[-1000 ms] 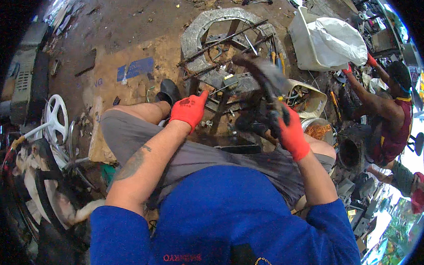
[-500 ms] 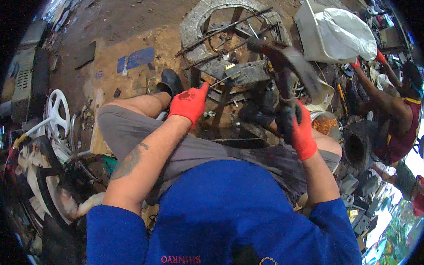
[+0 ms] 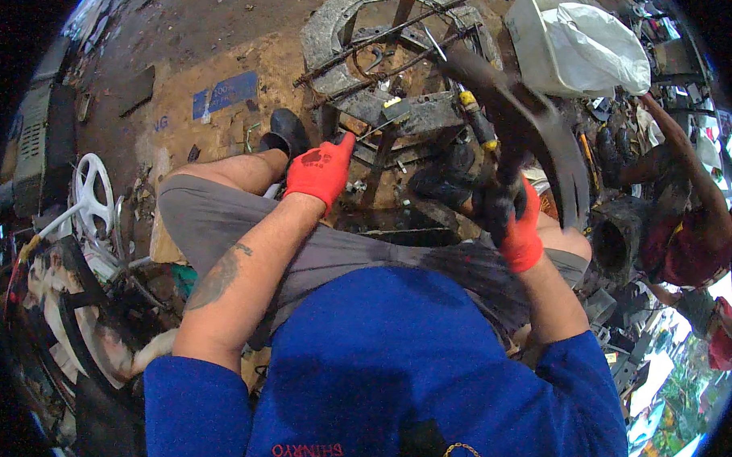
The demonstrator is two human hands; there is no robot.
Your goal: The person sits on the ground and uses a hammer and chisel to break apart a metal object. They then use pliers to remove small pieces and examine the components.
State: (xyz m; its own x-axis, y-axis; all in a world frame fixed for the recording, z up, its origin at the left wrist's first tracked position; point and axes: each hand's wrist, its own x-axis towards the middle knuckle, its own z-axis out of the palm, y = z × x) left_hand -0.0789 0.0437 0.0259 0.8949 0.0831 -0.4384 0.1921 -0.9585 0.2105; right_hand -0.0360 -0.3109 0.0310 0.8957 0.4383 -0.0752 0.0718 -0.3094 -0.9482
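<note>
My left hand (image 3: 321, 177), in a red glove, is closed around a thin metal rod (image 3: 373, 133). The rod's far end reaches a small dark piece with a yellow mark (image 3: 395, 109), which sits at the near edge of a heavy metal block (image 3: 434, 122). My right hand (image 3: 518, 226), in a red glove with a dark palm side, grips a hammer. The dark, curved hammer head (image 3: 551, 126) is raised to the right of the block and smeared by motion. Beside it a screwdriver with a yellow and black handle (image 3: 477, 121) leans on the frame.
A round metal frame (image 3: 324, 46) with rusty bars across it stands ahead. A white bin (image 3: 537, 53) with a pale sack is at the far right, near another person (image 3: 684, 248). Cardboard (image 3: 177, 109) lies ahead left; a white wheel (image 3: 93, 191) stands left.
The hammer head has swung, now hanging further right and lower at its near end. My left hand keeps its hold on the rod. The other person at the right has leaned and shifted an arm.
</note>
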